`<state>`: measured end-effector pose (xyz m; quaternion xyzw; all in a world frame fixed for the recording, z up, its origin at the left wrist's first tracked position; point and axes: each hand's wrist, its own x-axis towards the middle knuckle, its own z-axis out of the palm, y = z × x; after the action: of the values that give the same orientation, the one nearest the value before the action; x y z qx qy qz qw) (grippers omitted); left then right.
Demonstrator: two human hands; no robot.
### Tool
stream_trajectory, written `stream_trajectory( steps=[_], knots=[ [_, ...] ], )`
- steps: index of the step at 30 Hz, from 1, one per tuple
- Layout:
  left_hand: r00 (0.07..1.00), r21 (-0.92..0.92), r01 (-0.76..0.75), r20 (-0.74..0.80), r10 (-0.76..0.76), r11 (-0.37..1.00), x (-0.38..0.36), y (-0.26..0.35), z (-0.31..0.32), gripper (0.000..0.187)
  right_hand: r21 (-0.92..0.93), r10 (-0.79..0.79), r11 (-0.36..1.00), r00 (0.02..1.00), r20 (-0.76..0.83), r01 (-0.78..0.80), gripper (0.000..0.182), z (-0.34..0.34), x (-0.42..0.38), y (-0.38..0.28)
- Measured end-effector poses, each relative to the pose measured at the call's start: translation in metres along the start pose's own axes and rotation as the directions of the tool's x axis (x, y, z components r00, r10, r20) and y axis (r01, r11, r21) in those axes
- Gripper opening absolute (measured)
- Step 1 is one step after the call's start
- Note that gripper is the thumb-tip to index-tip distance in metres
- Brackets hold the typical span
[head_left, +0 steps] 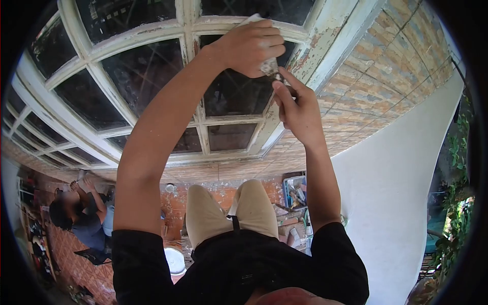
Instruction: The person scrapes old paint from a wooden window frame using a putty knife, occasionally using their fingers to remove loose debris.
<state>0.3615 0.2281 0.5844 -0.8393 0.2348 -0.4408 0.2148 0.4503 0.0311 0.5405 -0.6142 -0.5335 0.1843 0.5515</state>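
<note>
Shirt (239, 269): ours.
Tool (269, 65): long axis slants up-left before window (142, 73).
Left hand (254, 46): fingers wrapping it.
Right hand (301, 104): pinching lower end.

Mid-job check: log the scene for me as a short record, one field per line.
Left hand: left hand closed around a worn whitish piece, material unclear
Right hand: right hand, thumb and forefinger at the piece's lower end; grip unclear
Work surface: multi-pane window frame, pale paint flaking
Beside frame: stone-look wall tiles
Floor: orange floor tiles, pale flecks scattered
Near legs: plastic bin with assorted items, right side; round white object, left side
Nearby: co-worker, far left
</note>
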Motion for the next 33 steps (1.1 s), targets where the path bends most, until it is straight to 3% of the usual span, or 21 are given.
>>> stream_trajectory(
  steps=[1, 6, 8, 9, 11, 12, 16, 18, 19, 21, 22, 24, 27, 30, 32, 33],
  knots=[
    [0.998, 0.001, 0.016, 0.059, -0.016, 1.000, 0.003, -0.001, 0.002, 0.028, 0.034, 0.064, 0.997, 0.998, -0.016, -0.064, 0.039, -0.001, -0.002, -0.003],
    [0.997, 0.020, 0.049, 0.055, -0.051, 0.999, -0.013, 0.000, -0.017, 0.030, 0.044, 0.068, 0.997, 0.998, 0.011, -0.069, 0.039, 0.015, 0.007, -0.006],
    [0.997, 0.124, 0.068, 0.030, -0.073, 0.990, -0.036, 0.001, -0.036, 0.030, -0.048, -0.191, 0.980, 0.980, 0.050, 0.193, 0.038, 0.041, 0.016, 0.008],
    [0.997, 0.108, 0.059, 0.044, -0.065, 0.992, -0.046, 0.003, -0.046, 0.030, -0.034, -0.179, 0.983, 0.983, 0.037, 0.181, 0.038, 0.054, 0.015, 0.008],
    [0.954, 0.150, 0.152, 0.234, -0.185, 0.977, -0.062, 0.005, -0.065, 0.031, -0.038, -0.222, 0.974, 0.972, 0.072, 0.225, 0.036, 0.073, 0.015, 0.004],
    [0.951, 0.154, 0.169, 0.235, -0.202, 0.974, -0.064, 0.007, -0.064, 0.031, -0.038, -0.218, 0.974, 0.972, 0.089, 0.222, 0.036, 0.074, 0.013, 0.003],
    [0.986, 0.108, 0.088, 0.130, -0.102, 0.990, -0.044, 0.007, -0.039, 0.033, 0.060, -0.084, 0.995, 0.994, 0.071, 0.080, 0.035, 0.054, 0.002, 0.003],
    [0.999, 0.014, 0.033, 0.038, -0.033, 0.999, -0.024, 0.006, -0.013, 0.032, -0.045, -0.052, 0.998, 0.998, -0.032, 0.051, 0.038, 0.033, -0.005, 0.009],
    [0.999, 0.013, 0.036, 0.025, -0.036, 0.999, -0.016, 0.006, -0.005, 0.032, -0.058, -0.051, 0.997, 0.998, -0.032, 0.049, 0.038, 0.022, -0.007, 0.009],
    [0.992, -0.017, 0.052, 0.114, -0.050, 0.998, -0.004, 0.004, 0.004, 0.031, 0.038, 0.129, 0.991, 0.990, -0.052, -0.127, 0.040, 0.005, -0.007, 0.000],
    [0.993, -0.016, 0.052, 0.103, -0.050, 0.999, -0.003, 0.005, 0.004, 0.031, 0.029, 0.127, 0.992, 0.990, -0.056, -0.125, 0.040, 0.004, -0.008, -0.004],
    [0.999, -0.030, 0.031, -0.022, -0.032, 0.999, -0.003, 0.006, 0.000, 0.030, -0.031, 0.109, 0.993, 0.993, -0.040, -0.110, 0.041, 0.006, -0.009, -0.010],
    [1.000, 0.043, 0.012, -0.021, -0.011, 0.999, -0.002, 0.007, -0.005, 0.030, 0.002, 0.026, 1.000, 1.000, 0.012, -0.026, 0.040, 0.004, -0.007, -0.006],
    [0.993, 0.058, 0.073, 0.089, -0.078, 0.996, -0.012, 0.011, -0.018, 0.031, 0.054, -0.033, 0.998, 0.997, 0.070, 0.029, 0.038, 0.010, 0.000, 0.004],
    [0.995, 0.045, 0.062, 0.076, -0.065, 0.997, -0.036, 0.016, -0.024, 0.032, 0.034, -0.037, 0.999, 0.995, 0.096, 0.034, 0.037, 0.029, 0.003, 0.020],
    [0.980, 0.058, 0.102, 0.166, -0.110, 0.993, -0.044, 0.019, -0.034, 0.033, 0.024, -0.126, 0.992, 0.988, 0.089, 0.125, 0.035, 0.042, 0.003, 0.027]
  ],
)
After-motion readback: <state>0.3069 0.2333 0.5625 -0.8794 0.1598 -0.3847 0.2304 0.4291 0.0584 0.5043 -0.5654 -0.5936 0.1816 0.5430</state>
